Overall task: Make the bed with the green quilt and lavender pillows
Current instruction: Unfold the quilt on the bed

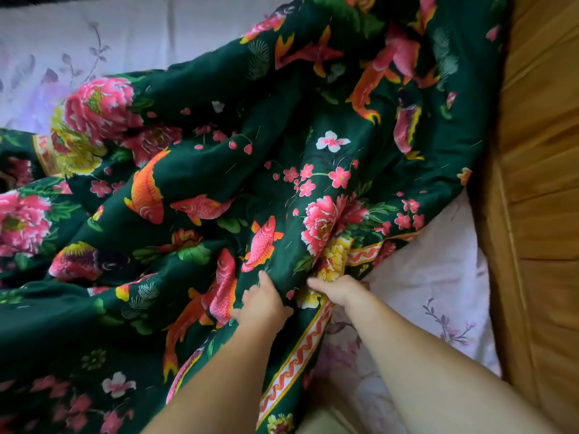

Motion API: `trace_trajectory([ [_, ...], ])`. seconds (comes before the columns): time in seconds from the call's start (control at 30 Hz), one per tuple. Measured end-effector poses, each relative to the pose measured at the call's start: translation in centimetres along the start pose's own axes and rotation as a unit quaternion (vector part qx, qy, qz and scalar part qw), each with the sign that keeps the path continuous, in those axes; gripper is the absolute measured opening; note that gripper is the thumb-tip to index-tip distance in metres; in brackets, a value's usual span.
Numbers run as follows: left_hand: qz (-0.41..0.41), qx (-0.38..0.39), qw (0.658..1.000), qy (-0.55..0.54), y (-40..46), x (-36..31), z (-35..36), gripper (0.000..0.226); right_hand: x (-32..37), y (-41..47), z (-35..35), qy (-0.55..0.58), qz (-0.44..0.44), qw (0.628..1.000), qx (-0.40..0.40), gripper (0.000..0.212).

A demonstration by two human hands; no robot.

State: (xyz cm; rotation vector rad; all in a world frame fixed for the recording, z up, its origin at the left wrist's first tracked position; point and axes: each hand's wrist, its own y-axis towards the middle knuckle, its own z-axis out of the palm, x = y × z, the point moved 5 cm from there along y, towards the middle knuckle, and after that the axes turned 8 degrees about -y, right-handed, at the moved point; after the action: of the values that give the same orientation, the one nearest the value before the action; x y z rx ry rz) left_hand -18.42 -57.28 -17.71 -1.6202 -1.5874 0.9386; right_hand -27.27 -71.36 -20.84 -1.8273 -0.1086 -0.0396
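Hands, left and right, grip closed on quilt edge, bare sheet beside.

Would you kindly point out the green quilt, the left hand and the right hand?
green quilt (pixel 238 170): head view, dark rumpled middle.
left hand (pixel 263 303): head view, back of hand.
right hand (pixel 336 289): head view, knuckles.

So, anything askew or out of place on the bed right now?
Yes: the green quilt is bunched in deep folds and lies diagonally, leaving the lavender sheet bare by the wooden frame and at the top left. Both hands, left and right, grip its bordered edge. No damage shows.
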Motion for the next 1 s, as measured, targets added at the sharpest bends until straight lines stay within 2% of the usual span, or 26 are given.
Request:
trace_trajectory([
  [0.1,0.034,-0.043,0.998,-0.041,0.1,1.4,-0.6,0.026,0.5,0.0,1.4,0.114,-0.006,0.993,-0.033,0.055],
  [0.17,0.054,-0.110,0.985,-0.122,-0.3,2.0,-2.3,0.015,1.4,-0.8,1.6,0.180,-0.013,0.981,-0.065,0.054],
  [0.23,0.035,-0.183,0.963,-0.194,-0.8,2.3,-5.0,0.016,3.1,-2.3,0.9,0.220,-0.044,0.969,-0.100,0.058],
  [0.33,0.026,-0.269,0.931,-0.247,-1.4,1.0,-10.5,0.021,7.4,-5.4,-3.6,0.236,-0.145,0.936,-0.216,0.038],
  [0.4,0.047,-0.312,0.903,-0.291,-1.8,-1.2,-14.4,0.022,10.2,-7.3,-7.9,0.236,-0.203,0.899,-0.308,0.032],
  [0.57,0.118,-0.355,0.847,-0.378,-2.8,-8.6,-20.9,0.029,17.1,-12.1,-18.7,0.179,-0.321,0.794,-0.484,0.028],
  [0.6,0.131,-0.358,0.838,-0.391,-2.8,-9.8,-21.5,0.029,18.1,-12.6,-20.5,0.161,-0.334,0.774,-0.514,0.022],
  [0.63,0.142,-0.357,0.832,-0.399,-2.4,-10.9,-22.0,0.030,19.1,-12.8,-22.0,0.135,-0.336,0.761,-0.538,0.025],
  [0.67,0.152,-0.352,0.835,-0.394,-2.1,-11.7,-22.3,0.030,19.9,-12.5,-23.1,0.103,-0.330,0.765,-0.544,0.031],
  [0.7,0.161,-0.341,0.846,-0.377,-1.6,-12.5,-22.4,0.030,20.7,-11.6,-23.9,0.062,-0.311,0.783,-0.535,0.036],
  [0.77,0.174,-0.297,0.891,-0.296,0.2,-13.5,-21.9,0.039,21.5,-9.1,-24.4,-0.043,-0.239,0.842,-0.481,0.052],
  [0.83,0.164,-0.207,0.944,-0.196,2.3,-13.6,-20.4,0.077,21.4,-6.7,-23.9,-0.151,-0.157,0.880,-0.421,0.064],
  [0.87,0.157,-0.157,0.960,-0.167,3.2,-13.4,-19.5,0.100,21.4,-6.1,-23.4,-0.199,-0.136,0.875,-0.419,0.066],
  [0.9,0.153,-0.122,0.969,-0.148,4.3,-13.3,-18.7,0.116,21.5,-5.7,-23.1,-0.241,-0.134,0.851,-0.446,0.068],
  [0.93,0.150,-0.100,0.975,-0.132,5.4,-13.1,-17.9,0.125,21.8,-5.5,-22.5,-0.277,-0.147,0.812,-0.492,0.069],
  [1.0,0.130,-0.085,0.983,-0.103,8.1,-13.0,-16.7,0.122,22.5,-5.0,-21.1,-0.317,-0.198,0.728,-0.575,0.068],
])
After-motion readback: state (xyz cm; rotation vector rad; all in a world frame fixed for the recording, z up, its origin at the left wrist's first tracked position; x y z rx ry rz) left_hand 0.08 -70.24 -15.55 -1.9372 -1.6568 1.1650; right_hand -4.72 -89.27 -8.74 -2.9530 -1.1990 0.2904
